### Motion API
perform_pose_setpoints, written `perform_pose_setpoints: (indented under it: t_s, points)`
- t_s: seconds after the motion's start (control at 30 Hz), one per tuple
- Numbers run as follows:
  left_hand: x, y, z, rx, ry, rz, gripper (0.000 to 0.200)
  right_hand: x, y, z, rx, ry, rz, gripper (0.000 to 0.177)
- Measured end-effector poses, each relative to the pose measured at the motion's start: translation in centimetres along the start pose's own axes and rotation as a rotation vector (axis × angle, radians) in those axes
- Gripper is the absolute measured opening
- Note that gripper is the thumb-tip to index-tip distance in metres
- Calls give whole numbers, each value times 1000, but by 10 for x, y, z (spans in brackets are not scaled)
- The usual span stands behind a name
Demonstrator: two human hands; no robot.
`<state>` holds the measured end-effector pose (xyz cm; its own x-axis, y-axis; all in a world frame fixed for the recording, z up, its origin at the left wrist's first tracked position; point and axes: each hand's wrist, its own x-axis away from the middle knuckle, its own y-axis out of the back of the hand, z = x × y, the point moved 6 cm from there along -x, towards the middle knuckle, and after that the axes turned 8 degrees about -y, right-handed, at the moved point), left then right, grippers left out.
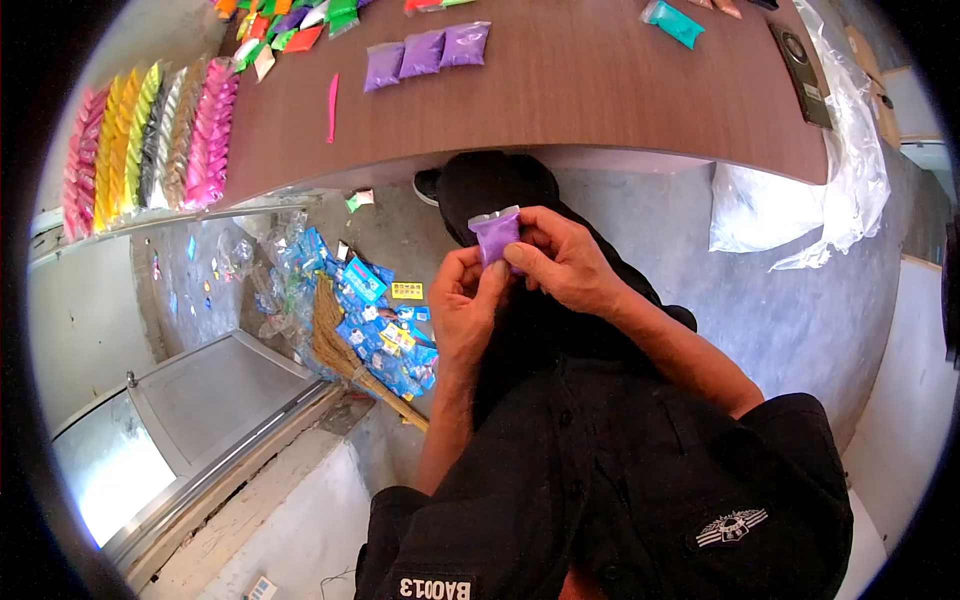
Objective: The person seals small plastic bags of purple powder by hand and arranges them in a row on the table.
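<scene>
Between my two hands, above my lap, is a small purple packet (493, 238) in clear plastic with a crimped top edge. My right hand (565, 258) pinches its right side, thumb across the front. The fingers of my left hand (465, 300) are closed on its lower left corner. Three similar purple packets (423, 54) lie in a row on the brown table ahead. To their left on the tabletop is a thin pink plastic tool (332, 108).
Strips of coloured packets (150, 140) line the table's left edge, beside a pile of mixed packets (290, 25). A teal packet (675, 24) and a dark device (800, 75) lie at right. Clear plastic sheeting (850, 150) hangs there. A straw broom (335, 335) and blue wrappers (375, 320) are on the floor.
</scene>
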<state>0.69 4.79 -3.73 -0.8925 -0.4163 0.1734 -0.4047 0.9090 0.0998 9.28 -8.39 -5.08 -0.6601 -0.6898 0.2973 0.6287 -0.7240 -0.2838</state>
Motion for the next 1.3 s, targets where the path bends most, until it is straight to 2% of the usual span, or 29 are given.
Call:
perform_pose_setpoints:
  t_s: [0.1, 0.23, 0.37, 0.53, 0.8, 1.0, 1.23, 1.3]
  points:
    - [-1, 1, 4, 80, 67, 10, 22, 0, 2, -1, -34, -36, 5, 36]
    - [-3, 2, 0, 49, 62, 5, 21, 0, 0, -1, -43, -20, 34, 36]
    - [-3, 1, 0, 57, 21, -38, 18, -3, -2, -8, -21, 89, 0, 33]
    - [-3, 4, -3, 37, -78, -28, 16, -4, 1, -9, 92, 40, -48, 28]
    - [-2, 4, 9, 54, 3, -23, 16, -2, 3, -6, 159, 43, -87, 22]
    - [-3, 5, 2, 52, -39, -1, 10, -3, 0, -10, 118, 82, -66, 21]
    - [-3, 4, 6, 37, -43, 21, 12, -2, 1, -6, 32, 84, -100, 19]
    - [-2, 3, 8, 123, -16, -10, 12, -2, 2, -4, 44, 81, -106, 18]
